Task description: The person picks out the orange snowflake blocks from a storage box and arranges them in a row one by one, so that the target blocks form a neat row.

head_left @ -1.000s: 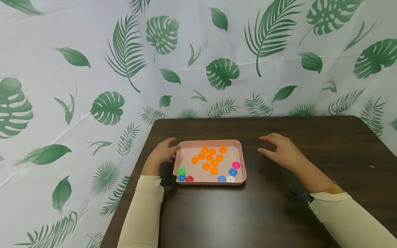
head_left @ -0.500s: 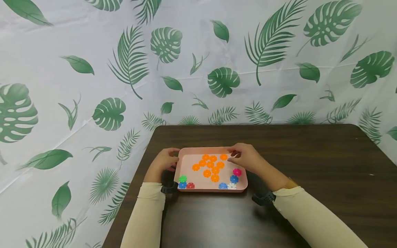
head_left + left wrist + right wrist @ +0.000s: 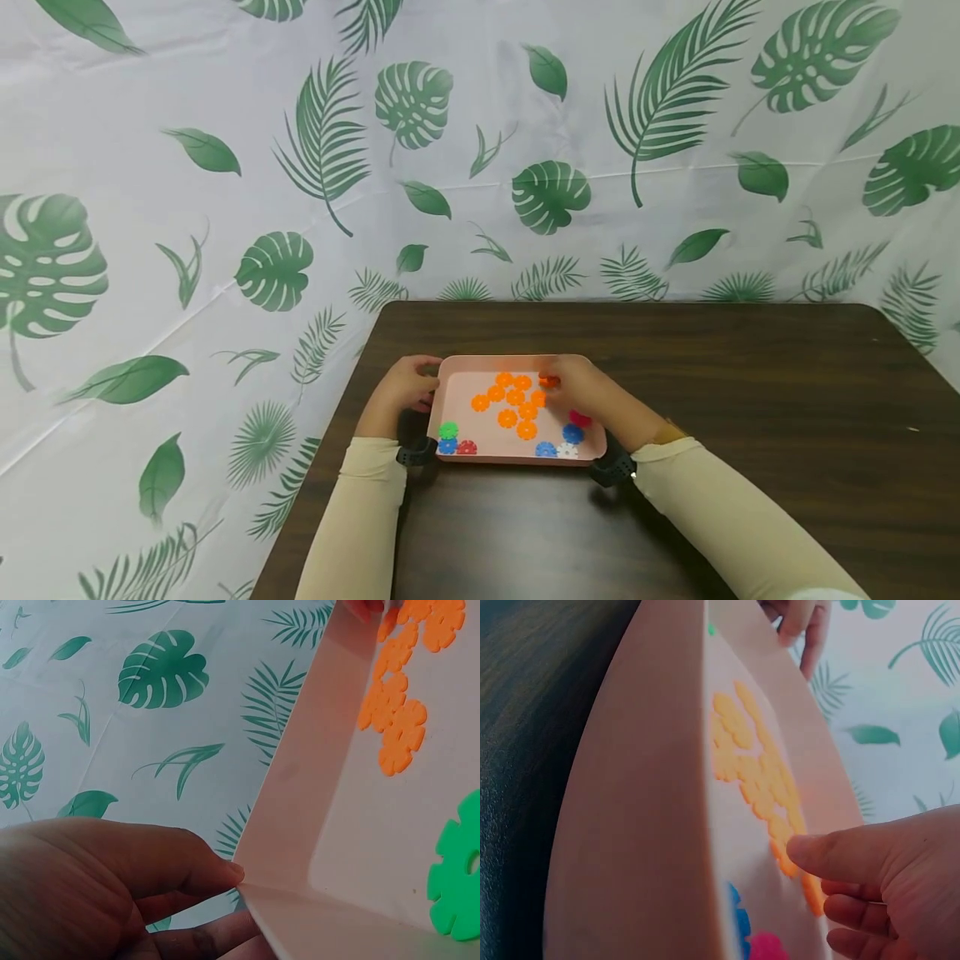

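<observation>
A pink rectangular tray (image 3: 487,457) holds flat, notched plastic interlocking discs, many of them orange (image 3: 507,418). At the tray's left edge, my left hand (image 3: 402,387) grips the rim, thumb on top and fingers below, as the left wrist view shows. My right hand (image 3: 581,392) reaches over the right side into the tray. Its thumb and fingers pinch an orange interlocking disc (image 3: 550,382) near the far right corner. In the right wrist view that orange disc (image 3: 812,894) sits between thumb and fingers, partly hidden.
A green disc (image 3: 447,430), a red one (image 3: 467,447) and a blue one (image 3: 447,447) lie in the near left corner. Blue, white (image 3: 567,451) and pink discs lie near right. The dark wooden table (image 3: 750,400) meets a leaf-print cloth (image 3: 480,150) behind.
My right hand has come in from the right of the tray, over its right edge, and closed on an orange interlocking disc. My left hand stays at the left rim; the view has shifted slightly.
</observation>
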